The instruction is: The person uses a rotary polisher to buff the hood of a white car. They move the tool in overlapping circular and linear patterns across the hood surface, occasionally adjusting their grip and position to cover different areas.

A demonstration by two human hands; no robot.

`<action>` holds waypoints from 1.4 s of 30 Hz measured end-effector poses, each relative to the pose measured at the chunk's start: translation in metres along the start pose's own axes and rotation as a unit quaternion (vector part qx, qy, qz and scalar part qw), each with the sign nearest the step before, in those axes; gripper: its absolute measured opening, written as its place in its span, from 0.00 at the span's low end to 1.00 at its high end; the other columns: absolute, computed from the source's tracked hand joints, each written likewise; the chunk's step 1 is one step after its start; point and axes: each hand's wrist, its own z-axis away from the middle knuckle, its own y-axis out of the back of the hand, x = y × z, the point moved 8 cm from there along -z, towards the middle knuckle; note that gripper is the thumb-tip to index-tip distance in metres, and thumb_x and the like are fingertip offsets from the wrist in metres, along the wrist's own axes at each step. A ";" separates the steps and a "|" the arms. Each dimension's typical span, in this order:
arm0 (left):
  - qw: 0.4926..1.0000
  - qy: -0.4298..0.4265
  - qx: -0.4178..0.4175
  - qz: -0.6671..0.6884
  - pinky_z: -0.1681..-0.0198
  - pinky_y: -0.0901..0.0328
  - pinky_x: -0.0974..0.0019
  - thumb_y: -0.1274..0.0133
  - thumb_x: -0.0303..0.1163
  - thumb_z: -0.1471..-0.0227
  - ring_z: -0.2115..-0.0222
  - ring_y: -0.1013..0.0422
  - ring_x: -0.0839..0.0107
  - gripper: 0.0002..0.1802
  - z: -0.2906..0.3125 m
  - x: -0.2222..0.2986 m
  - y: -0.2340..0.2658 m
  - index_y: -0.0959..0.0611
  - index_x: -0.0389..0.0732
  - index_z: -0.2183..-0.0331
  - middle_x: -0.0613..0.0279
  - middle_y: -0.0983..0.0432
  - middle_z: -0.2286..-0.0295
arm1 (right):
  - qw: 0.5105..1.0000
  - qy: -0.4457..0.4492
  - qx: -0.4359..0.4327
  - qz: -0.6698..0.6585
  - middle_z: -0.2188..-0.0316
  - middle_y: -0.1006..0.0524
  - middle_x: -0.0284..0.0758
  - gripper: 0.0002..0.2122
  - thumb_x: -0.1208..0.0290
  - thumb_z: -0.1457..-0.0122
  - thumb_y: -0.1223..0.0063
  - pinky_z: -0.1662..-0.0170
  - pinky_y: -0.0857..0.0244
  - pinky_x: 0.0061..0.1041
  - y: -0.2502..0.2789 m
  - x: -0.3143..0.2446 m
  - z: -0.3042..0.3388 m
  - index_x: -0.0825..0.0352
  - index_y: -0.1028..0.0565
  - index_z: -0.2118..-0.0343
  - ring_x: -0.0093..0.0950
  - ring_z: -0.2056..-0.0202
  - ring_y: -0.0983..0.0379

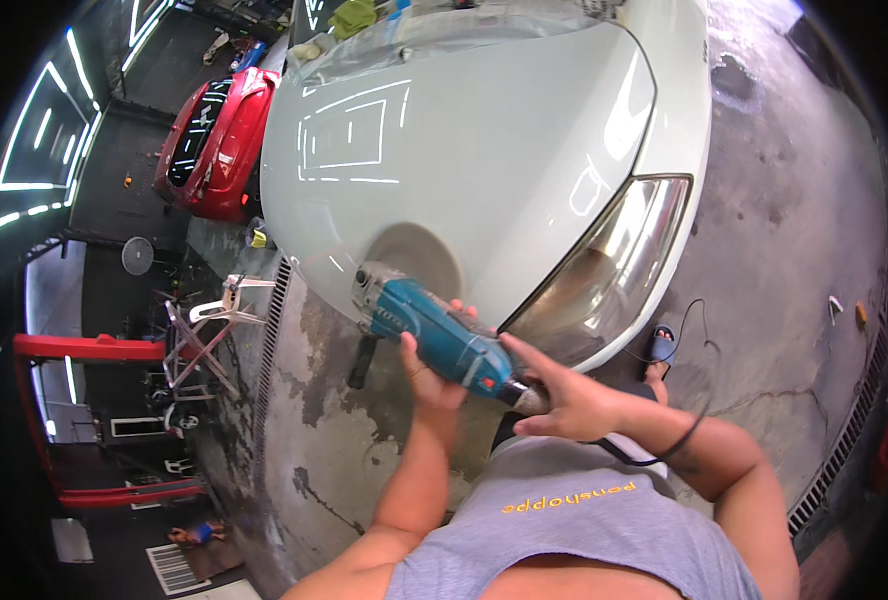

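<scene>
Hands, two of them, both on one teal polisher (434,335). Left hand (426,375) is wrapped tight around the body, right hand (564,400) cups the rear end where the single black cord (664,450) comes out. Its one round pad (414,262) sits flat on the white car's hood (464,150), just beside one headlight (604,265). One red car (214,145) is parked further back, one folding stand (204,335) on the concrete.

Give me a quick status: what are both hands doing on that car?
Left hand and right hand both grip the teal electric polisher. Its round pad presses on the pale green car bonnet. Black power cord drapes over right forearm.
</scene>
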 end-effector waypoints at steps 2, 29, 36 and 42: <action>1.000 -0.019 -0.006 0.002 0.35 0.36 0.27 0.43 0.68 0.41 0.38 0.31 0.50 0.47 0.010 0.037 0.052 0.30 0.44 0.34 0.54 0.26 0.41 | 0.998 0.041 -0.003 0.038 0.20 0.54 0.46 0.56 0.77 0.42 0.30 0.24 0.47 0.38 -0.042 0.035 -0.044 0.68 0.64 0.21 0.38 0.24 0.47; 0.955 0.227 -0.183 -0.047 0.47 0.23 0.44 0.35 0.58 0.40 0.55 0.19 0.54 0.35 -0.219 0.006 -0.150 0.21 0.39 0.47 0.49 0.18 0.56 | 0.905 0.081 0.412 -0.069 0.51 0.22 0.45 0.48 0.77 0.40 0.36 0.75 0.27 0.20 0.052 -0.070 -0.061 0.62 0.55 0.21 0.20 0.70 0.25; 0.957 0.224 -0.182 -0.042 0.49 0.22 0.47 0.35 0.57 0.40 0.57 0.19 0.55 0.33 -0.241 0.063 -0.119 0.21 0.40 0.49 0.50 0.18 0.58 | 0.910 0.068 0.402 -0.077 0.53 0.22 0.44 0.49 0.79 0.41 0.37 0.75 0.26 0.21 0.038 -0.069 -0.129 0.62 0.55 0.21 0.20 0.71 0.25; 0.958 0.202 -0.203 0.011 0.43 0.25 0.44 0.40 0.59 0.36 0.47 0.22 0.54 0.38 -0.238 0.155 -0.003 0.25 0.36 0.41 0.50 0.20 0.50 | 0.917 -0.005 0.397 -0.037 0.52 0.21 0.42 0.52 0.82 0.43 0.36 0.73 0.27 0.20 -0.034 -0.024 -0.238 0.56 0.57 0.20 0.20 0.69 0.24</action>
